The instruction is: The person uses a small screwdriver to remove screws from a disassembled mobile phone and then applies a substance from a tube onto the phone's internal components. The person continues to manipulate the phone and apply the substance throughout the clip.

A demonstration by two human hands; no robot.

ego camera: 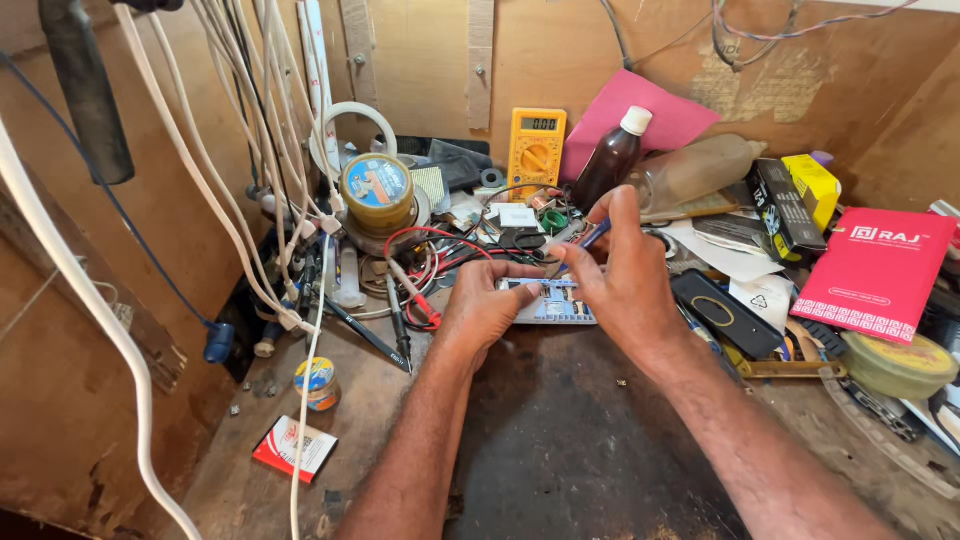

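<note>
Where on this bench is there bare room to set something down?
Bare dark bench top lies between the forearms, below the circuit board. A smaller patch sits between the small round tin and the left hand. Behind the board and right of the right hand it is crowded.

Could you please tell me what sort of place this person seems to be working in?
Most likely a small electronics repair bench. A yellow multimeter stands against the wooden back wall, red and black probe leads sprawl over the cluttered bench, and the left hand steadies a circuit board while the right hand works it with a slim tool.
</note>
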